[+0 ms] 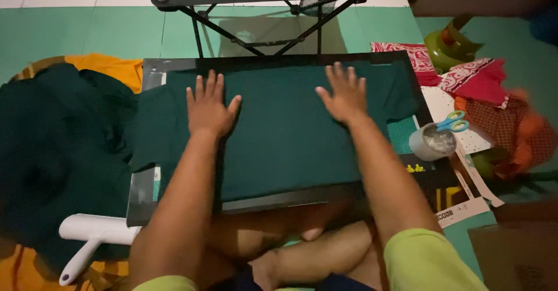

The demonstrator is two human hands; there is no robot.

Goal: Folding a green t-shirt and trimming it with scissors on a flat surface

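Both hands, left hand (208, 108) and right hand (344, 96), press fingers splayed (grasping nothing) on the green shirt (279, 134), seemingly lying crosswise.

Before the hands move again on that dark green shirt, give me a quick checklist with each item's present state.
1. Left hand flat on the dark green shirt, fingers spread: ok.
2. Right hand flat on the shirt, near its upper edge: ok.
3. Shirt body lies on the black board: ok. Its left sleeve hangs past the board's edge: not ok.
4. Shirt smooth, free of creases: cannot tell, the light is dim.
5. Scissors with blue and green handles rest on the tape roll, apart from the shirt: ok.
6. White lint roller lies off the board, beside the pile of dark green cloth: ok.
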